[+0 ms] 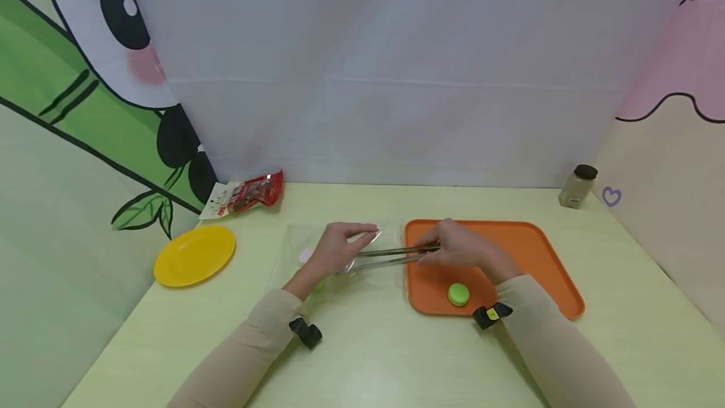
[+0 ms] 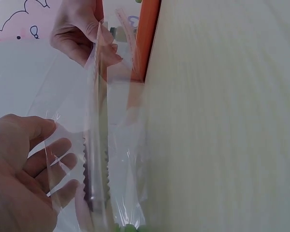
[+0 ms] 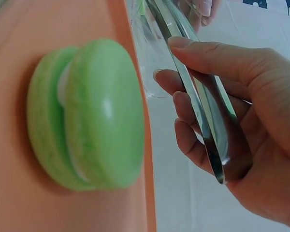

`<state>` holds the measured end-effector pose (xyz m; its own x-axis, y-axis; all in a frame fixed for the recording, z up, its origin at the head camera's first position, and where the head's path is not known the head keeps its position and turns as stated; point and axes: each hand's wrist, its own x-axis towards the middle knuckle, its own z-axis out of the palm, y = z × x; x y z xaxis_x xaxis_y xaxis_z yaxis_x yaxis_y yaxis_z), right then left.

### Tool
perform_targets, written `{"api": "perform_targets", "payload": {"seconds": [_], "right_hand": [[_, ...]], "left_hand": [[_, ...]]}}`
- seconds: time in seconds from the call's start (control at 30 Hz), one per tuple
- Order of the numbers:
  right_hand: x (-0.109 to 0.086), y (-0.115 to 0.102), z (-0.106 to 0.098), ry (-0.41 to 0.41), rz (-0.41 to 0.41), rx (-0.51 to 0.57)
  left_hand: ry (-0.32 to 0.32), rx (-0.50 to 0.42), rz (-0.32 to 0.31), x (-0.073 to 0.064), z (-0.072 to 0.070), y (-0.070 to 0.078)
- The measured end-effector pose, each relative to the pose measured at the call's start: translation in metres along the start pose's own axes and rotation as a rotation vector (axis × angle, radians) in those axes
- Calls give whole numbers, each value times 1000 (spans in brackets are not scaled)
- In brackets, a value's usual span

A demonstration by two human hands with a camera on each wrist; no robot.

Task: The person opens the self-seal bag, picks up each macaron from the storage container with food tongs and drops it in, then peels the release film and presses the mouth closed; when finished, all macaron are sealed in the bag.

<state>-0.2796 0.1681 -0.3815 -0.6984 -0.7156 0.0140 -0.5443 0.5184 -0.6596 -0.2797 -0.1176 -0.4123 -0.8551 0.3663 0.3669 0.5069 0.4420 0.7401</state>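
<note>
- Table point(image 1: 396, 357): pale, under the tray and all round it.
- Tray point(image 1: 510, 238): orange, lying flat.
- Bag point(image 2: 123, 145): clear film, just left of the tray.
- Tongs point(image 1: 396, 262): metal, reaching from above the tray's left side leftward to the bag; the arms stand slightly apart. Whether the tips hold anything, I cannot tell.
- Plate point(image 1: 195, 256): yellow, well left of the tray.
- Packet point(image 1: 256, 192): red and white, left of the tray and farther back.
- Right hand point(image 1: 461, 247): over the tray's left part, thumb and fingers wrapped round the tongs.
- Left hand point(image 1: 337, 247): left of the tray, fingers bent and partly spread, holding the bag's film.
- Jar point(image 1: 576, 189): black-lidded, behind the tray and to its right.
- Macaron point(image 1: 458, 294): green, lying on the tray towards its near edge.
</note>
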Motion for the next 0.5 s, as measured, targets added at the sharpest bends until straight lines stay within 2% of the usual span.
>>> {"api": "perform_targets", "payload": {"seconds": [0.17, 0.37, 0.5], "right_hand": [[3, 2, 3, 8, -33, 18], [3, 1, 5, -12, -24, -10], [3, -1, 7, -18, -15, -9]], "left_hand": [[13, 1, 5, 0, 0, 0], [-6, -17, -25, 1, 0, 0], [-11, -19, -23, 1, 1, -3]]}}
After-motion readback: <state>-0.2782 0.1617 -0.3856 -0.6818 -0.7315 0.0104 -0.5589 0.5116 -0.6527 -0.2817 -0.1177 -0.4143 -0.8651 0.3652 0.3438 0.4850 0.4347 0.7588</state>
